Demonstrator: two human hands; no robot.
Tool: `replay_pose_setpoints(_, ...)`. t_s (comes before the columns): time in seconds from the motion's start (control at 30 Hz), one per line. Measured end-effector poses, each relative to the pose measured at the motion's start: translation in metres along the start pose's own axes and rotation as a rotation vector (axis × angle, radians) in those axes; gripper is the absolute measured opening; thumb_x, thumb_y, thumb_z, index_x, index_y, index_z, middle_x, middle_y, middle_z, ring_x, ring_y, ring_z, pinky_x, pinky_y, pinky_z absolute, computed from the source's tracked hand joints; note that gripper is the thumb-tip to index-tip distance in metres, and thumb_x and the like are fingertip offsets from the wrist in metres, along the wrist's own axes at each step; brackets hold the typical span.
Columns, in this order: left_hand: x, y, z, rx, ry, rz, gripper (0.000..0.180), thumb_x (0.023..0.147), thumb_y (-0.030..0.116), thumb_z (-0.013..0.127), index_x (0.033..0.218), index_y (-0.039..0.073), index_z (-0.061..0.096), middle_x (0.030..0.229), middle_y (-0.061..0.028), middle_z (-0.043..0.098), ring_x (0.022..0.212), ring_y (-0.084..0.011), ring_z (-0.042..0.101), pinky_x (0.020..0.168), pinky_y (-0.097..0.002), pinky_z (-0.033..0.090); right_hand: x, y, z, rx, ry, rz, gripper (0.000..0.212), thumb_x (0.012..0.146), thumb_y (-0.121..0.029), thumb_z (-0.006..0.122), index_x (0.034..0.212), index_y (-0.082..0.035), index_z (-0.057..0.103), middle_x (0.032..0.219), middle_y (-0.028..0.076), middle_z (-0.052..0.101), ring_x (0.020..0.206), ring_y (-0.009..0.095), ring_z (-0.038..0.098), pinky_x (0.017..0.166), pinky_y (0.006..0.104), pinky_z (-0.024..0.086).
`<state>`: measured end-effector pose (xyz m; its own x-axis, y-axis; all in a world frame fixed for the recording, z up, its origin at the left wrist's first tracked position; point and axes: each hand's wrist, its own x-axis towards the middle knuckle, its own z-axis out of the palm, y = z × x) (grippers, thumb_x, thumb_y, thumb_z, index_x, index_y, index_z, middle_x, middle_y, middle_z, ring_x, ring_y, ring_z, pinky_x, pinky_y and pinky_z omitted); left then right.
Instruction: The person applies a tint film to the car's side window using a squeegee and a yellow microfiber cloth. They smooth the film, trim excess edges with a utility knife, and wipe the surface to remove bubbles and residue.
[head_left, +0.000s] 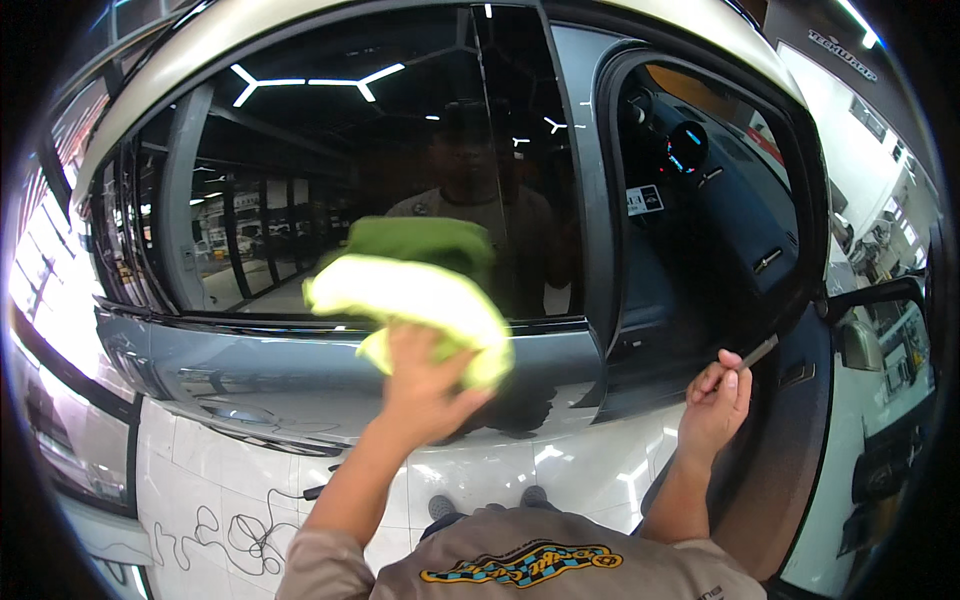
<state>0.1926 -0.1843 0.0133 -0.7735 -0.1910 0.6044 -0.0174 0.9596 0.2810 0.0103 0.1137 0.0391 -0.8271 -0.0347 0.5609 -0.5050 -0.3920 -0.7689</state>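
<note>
Wiping seems in hand: the left hand [425,385] grips a yellow cloth [410,292], mid-frame, at the car window's [340,150] lower edge; the right hand [714,405] pinches a flat tool [761,352], right of centre; the next stroke likely calls for even pressure.

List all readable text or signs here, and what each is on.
Wording isn't copied here.
Shirt: yellow-edged lettering on a checkered print, partly legible.
Dark wall: pale lettering, legible.
Dash display: blue marks, too small to read.
White card, lower left of it: too small.
</note>
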Motion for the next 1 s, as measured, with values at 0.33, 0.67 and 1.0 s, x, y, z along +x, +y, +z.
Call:
replay_pose_setpoints(0.33,0.306,-0.011,-0.058,0.448,0.445,0.306,0.046,0.100,0.033,0.044,0.145,0.020,0.044,0.157,-0.0199,0.023,0.144,-0.0471,0.018,0.114,-0.0653,0.016,-0.001,0.014,-0.107,-0.166,0.212,0.115,0.025,0.103,-0.019,0.042,0.114,-0.002,0.058,0.070,-0.001,0.046,0.056,0.004,0.039,0.049,0.0178,0.032)
replay_pose_setpoints(0.67,0.060,0.076,0.092,0.209,-0.032,0.197,0.056,0.080,0.029,0.069,0.132,0.014,0.058,0.133,-0.0198,0.055,0.125,-0.0426,0.049,0.106,-0.0696,0.027,0.006,0.036,-0.088,-0.151,0.138,0.071,0.023,0.103,-0.018,0.043,0.113,-0.004,0.058,0.069,-0.002,0.044,0.054,0.004,0.036,0.045,0.0195,0.027)
replay_pose_setpoints(1.0,0.352,-0.041,-0.107,0.892,0.689,0.065,0.058,0.099,0.052,0.037,0.149,0.023,0.036,0.156,-0.0213,0.025,0.141,-0.0483,0.023,0.109,-0.0702,0.016,0.001,0.043,-0.041,-0.020,0.113,0.066,0.026,0.102,-0.020,0.044,0.114,-0.002,0.058,0.071,0.001,0.045,0.058,0.007,0.041,0.051,0.0207,0.035)
